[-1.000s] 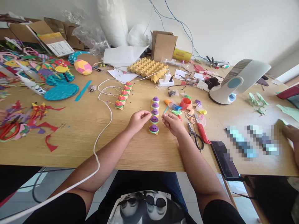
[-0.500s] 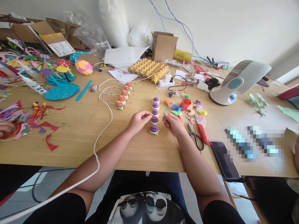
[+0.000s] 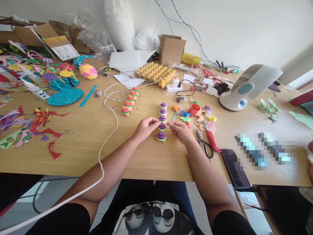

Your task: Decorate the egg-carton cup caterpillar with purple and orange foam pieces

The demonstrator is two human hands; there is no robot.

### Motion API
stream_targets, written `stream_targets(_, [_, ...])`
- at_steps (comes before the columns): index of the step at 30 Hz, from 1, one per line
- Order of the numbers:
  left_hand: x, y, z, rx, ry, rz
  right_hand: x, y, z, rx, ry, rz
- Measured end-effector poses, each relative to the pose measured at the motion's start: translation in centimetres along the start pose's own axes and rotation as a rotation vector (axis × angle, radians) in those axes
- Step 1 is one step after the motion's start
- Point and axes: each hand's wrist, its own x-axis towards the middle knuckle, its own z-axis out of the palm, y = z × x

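Note:
A strip of egg-carton cups (image 3: 160,138) stands upright in front of me, each cup topped with a purple clay cap (image 3: 161,135) bearing small dark dots. My left hand (image 3: 148,129) is closed, its thumb and forefinger pressed against the strip's left side near the fourth cup. On the opposite side, my right hand (image 3: 180,129) is pinched around a thin blue stick (image 3: 173,116); its fingertips are close to the same cup. A second egg-carton strip (image 3: 125,113), with red and green caps, stands to the left.
Clay pieces in bags (image 3: 184,113), a red ring (image 3: 194,110), scissors (image 3: 205,146) and a red-handled knife (image 3: 212,138) lie right. A phone (image 3: 235,169) sits at the front edge. A white cable (image 3: 117,122) crosses left; a fan (image 3: 248,86) stands behind right.
My right hand has shifted slightly left, toward the purple-capped strip. My left hand has barely moved. Another person's hand with red scissors has left the far left.

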Motion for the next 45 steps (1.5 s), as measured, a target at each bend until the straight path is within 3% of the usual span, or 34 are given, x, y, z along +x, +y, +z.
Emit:
stream_targets(15, [0.22, -0.35, 0.10, -0.018, -0.040, 0.022, 0.05, -0.07, 0.17, 0.049, 0.022, 0.017])
stream_targets(45, [0.13, -0.35, 0.13, -0.010, -0.051, -0.012, 0.09, 0.20, 0.11, -0.084, 0.052, -0.002])
